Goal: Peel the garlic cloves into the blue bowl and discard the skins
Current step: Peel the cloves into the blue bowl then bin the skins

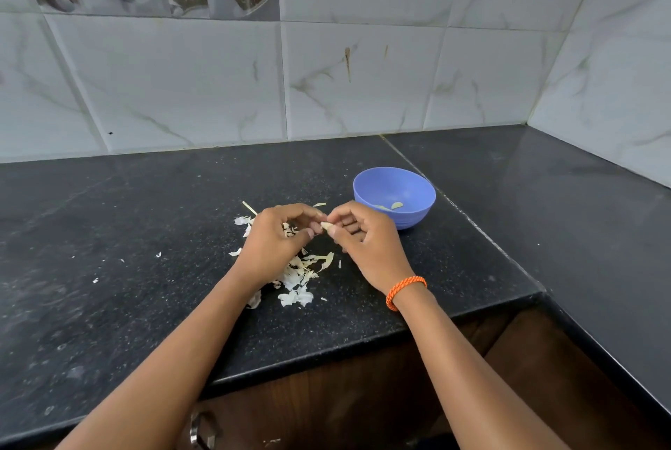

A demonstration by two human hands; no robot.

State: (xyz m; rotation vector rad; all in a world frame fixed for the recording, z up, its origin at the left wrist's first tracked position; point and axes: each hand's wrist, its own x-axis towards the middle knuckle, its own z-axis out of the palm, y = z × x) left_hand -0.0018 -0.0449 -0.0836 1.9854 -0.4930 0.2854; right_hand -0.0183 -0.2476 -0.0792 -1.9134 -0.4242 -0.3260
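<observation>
black granite counter (pixel 145 268), marbled wall tiles (pixel 174 86)

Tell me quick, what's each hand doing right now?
Left hand: fingers curled, pinching the garlic clove.
Right hand: gripping the same clove.

- A black speckled countertop (pixel 109 268) is filling the frame's middle.
- White marbled wall tiles (pixel 363 79) are spanning the top.
- A brown wooden cabinet (pixel 363 395) is showing at bottom centre.
</observation>
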